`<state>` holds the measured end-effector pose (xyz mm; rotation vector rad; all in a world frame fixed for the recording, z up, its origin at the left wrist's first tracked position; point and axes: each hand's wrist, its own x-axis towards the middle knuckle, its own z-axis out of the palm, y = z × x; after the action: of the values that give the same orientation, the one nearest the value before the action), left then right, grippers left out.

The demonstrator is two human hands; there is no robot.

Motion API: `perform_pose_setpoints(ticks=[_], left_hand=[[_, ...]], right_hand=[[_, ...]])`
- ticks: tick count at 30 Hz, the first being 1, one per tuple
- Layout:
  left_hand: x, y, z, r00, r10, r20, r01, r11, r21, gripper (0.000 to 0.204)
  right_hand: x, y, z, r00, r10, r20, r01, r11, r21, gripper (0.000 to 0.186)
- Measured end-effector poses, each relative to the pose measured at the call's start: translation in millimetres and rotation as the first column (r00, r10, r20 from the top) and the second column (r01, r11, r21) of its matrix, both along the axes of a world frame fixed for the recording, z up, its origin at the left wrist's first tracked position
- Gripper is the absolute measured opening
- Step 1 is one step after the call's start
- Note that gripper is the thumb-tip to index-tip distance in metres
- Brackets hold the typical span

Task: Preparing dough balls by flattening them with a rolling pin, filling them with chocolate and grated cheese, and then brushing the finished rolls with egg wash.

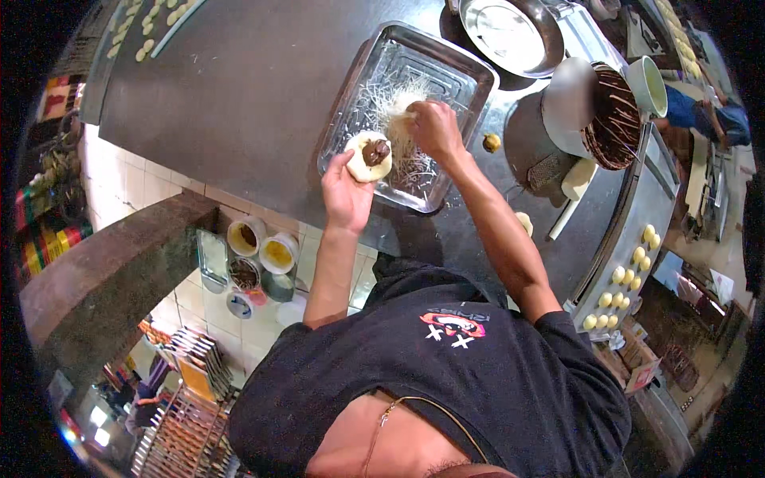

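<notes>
While the left hand (348, 191) is cupping a dough round (367, 157) with dark filling (376, 150) over the metal tray (470, 72), the right hand (434, 127) is pinching pale shreds (398, 107) from it. Judged risk: the filling is sitting off-centre and could be sliding off; loose shreds could be dropping onto the table (239, 88).

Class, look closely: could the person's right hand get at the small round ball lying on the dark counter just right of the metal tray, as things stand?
Probably yes. The right hand is over the metal tray, pinching pale shreds, and the small ball lies close beside it on the counter with nothing between them.
</notes>
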<state>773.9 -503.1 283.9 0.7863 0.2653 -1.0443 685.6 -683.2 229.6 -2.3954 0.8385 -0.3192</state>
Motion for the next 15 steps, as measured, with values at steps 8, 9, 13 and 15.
perform_pose_setpoints(ticks=[8,9,13,15], left_hand=[[14,-38,-19,0.994,-0.104,0.035,0.103,0.994,0.023,0.043],[13,-40,-19,0.994,-0.106,0.035,0.105,0.994,0.024,0.043],[0,-55,-12,0.989,-0.146,-0.032,0.144,0.988,-0.05,0.041],[-4,-63,-18,0.991,-0.137,0.0,0.137,0.986,-0.1,0.039]], right_hand=[[-21,1,81,0.897,-0.406,0.176,0.165,0.676,0.718,0.022],[-22,3,88,0.846,-0.485,0.221,0.077,0.522,0.849,0.022],[-20,20,73,0.859,-0.432,0.273,0.211,0.786,0.58,0.021],[-19,33,64,0.848,-0.357,0.392,0.247,0.92,0.304,0.022]])
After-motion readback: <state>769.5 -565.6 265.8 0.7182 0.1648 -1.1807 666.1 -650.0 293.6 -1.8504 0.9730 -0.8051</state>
